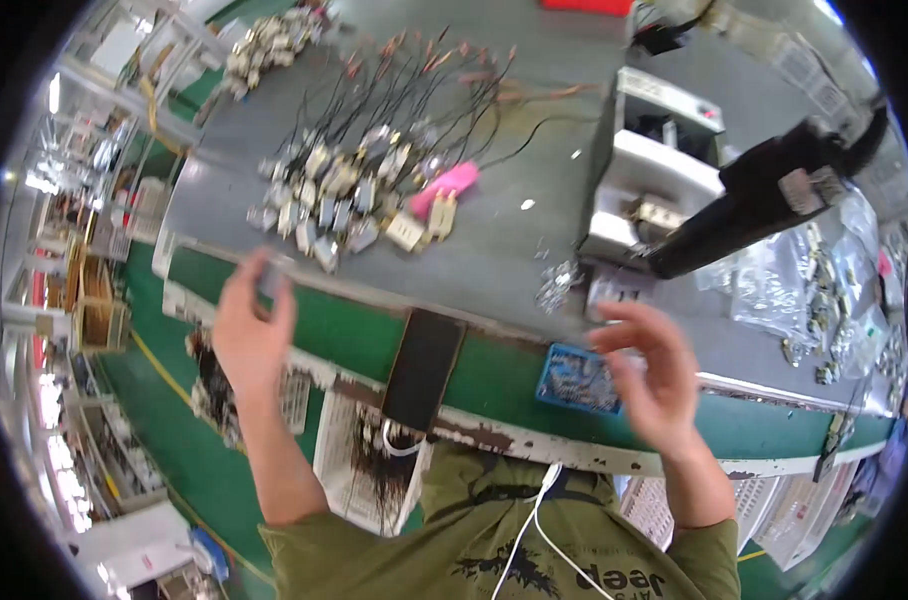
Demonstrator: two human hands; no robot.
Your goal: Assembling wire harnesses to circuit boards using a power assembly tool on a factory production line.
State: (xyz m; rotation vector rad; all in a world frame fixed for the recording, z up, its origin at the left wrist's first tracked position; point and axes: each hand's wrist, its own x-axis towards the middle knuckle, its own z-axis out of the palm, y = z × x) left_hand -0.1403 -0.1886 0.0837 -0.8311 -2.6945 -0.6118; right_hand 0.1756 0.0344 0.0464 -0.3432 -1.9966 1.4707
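Note:
My left hand [251,325] is raised at the table's front edge, just below a heap of small boxy metal-cased parts [339,195], some trailing black wires. Between its thumb and fingers is a small grey part [271,278], blurred by motion. My right hand [656,375] hovers beside a blue tray [577,378] of small metal pieces, fingers curled but apart, with nothing visible in them. Behind it stands a metal bench device [629,180] with a black cylindrical tool [744,205] slanting down to its front. A bright pink piece [446,187] lies on the heap.
A dark phone-like slab [423,368] lies at the front edge between my arms. Clear plastic bags [774,285] and more small parts cover the right side. Another pile of parts [274,45] sits far left. Below the edge, a white basket [339,450] holds dark wires.

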